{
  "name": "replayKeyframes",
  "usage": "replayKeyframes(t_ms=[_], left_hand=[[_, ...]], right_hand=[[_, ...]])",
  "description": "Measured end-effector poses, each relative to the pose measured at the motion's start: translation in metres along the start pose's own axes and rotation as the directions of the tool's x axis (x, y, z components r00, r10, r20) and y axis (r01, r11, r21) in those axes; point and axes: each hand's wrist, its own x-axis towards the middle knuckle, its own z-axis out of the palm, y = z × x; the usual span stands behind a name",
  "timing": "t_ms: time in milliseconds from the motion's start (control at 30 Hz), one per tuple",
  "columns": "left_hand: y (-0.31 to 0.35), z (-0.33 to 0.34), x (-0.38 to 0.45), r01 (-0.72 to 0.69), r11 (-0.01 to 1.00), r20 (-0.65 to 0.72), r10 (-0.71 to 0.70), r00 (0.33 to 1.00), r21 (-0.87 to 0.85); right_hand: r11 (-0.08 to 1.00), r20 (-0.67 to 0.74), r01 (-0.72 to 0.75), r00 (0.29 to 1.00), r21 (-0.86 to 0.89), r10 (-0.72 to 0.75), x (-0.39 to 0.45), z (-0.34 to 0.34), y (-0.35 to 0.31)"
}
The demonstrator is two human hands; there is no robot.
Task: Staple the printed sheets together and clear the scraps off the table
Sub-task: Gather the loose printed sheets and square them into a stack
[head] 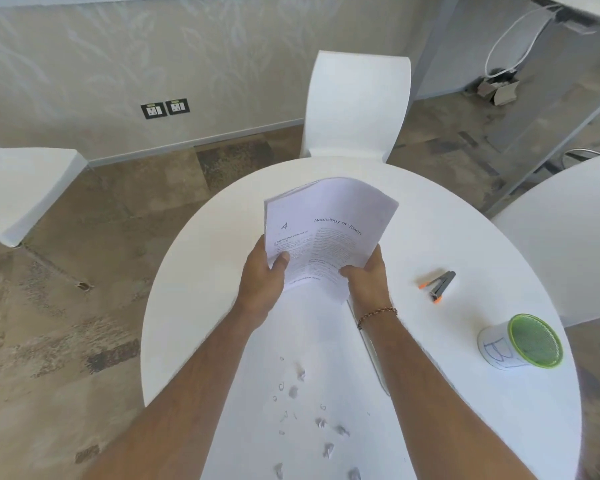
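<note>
A stack of printed sheets (329,220), headed "Neurology of Vision", is held up above the round white table (194,271). My left hand (262,275) grips its lower left corner, thumb on the top page. My right hand (366,275) grips the lower right edge. A grey stapler with orange tips (439,284) lies on the table to the right of my right hand. Several small crumpled paper scraps (328,448) and bent staples (281,388) lie scattered on the table near me, between my forearms.
A white cup with a green mesh rim (522,342) lies on its side at the table's right edge. White chairs stand at the far side (355,105), the right (568,230) and the left (18,188). Another sheet edge (371,351) shows under my right forearm.
</note>
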Motion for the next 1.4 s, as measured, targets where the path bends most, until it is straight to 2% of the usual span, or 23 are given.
replayKeyframes(t_ms=[133,233,433,567,633,667,800,867,1000,1067,1200,1400], left_hand=[[0.006,-0.004,-0.003,-0.039,0.999,-0.047,0.037,0.998,-0.023],[0.006,-0.007,-0.008,-0.020,0.999,-0.078,0.017,0.997,-0.036],[-0.006,-0.001,-0.012,0.039,0.999,-0.059,-0.041,0.997,-0.034],[-0.009,0.000,-0.009,0.070,0.987,-0.108,-0.086,0.990,-0.144],[-0.008,0.000,-0.008,0.093,0.977,-0.112,-0.117,0.987,-0.194],[-0.008,0.001,-0.007,0.114,0.971,-0.106,-0.139,0.985,-0.211],[-0.013,0.006,-0.009,0.286,0.913,-0.112,-0.329,0.938,-0.289],[-0.020,0.006,-0.014,0.359,0.886,-0.125,-0.407,0.905,-0.293],[-0.034,0.005,-0.030,0.434,0.866,-0.121,-0.473,0.873,-0.250],[-0.040,0.007,-0.036,0.440,0.868,-0.120,-0.473,0.873,-0.229],[-0.043,0.008,-0.039,0.439,0.885,-0.115,-0.458,0.882,-0.154],[-0.043,0.007,-0.039,0.420,0.898,-0.104,-0.433,0.895,-0.127]], right_hand=[[0.997,-0.032,0.048,0.998,0.066,-0.046,0.000,-0.002,-0.001],[0.996,-0.031,0.030,0.999,0.082,-0.027,-0.001,-0.003,0.000],[0.998,0.036,0.049,0.998,-0.046,-0.047,-0.013,-0.012,0.016],[0.970,0.074,0.164,0.985,-0.181,-0.153,-0.019,-0.021,0.007],[0.896,0.110,0.279,0.960,-0.345,-0.256,-0.020,-0.029,-0.009],[0.825,0.148,0.342,0.939,-0.450,-0.309,-0.021,-0.033,-0.019],[0.448,0.309,0.511,0.838,-0.733,-0.449,-0.030,-0.040,-0.071],[0.285,0.372,0.517,0.821,-0.807,-0.434,-0.032,-0.033,-0.094],[0.046,0.368,0.396,0.886,-0.917,-0.284,-0.032,-0.008,-0.108],[-0.001,0.358,0.367,0.907,-0.930,-0.219,-0.035,0.003,-0.099],[-0.013,0.351,0.352,0.929,-0.936,-0.122,-0.040,0.013,-0.068],[-0.001,0.321,0.324,0.934,-0.946,-0.156,-0.042,0.008,-0.054]])
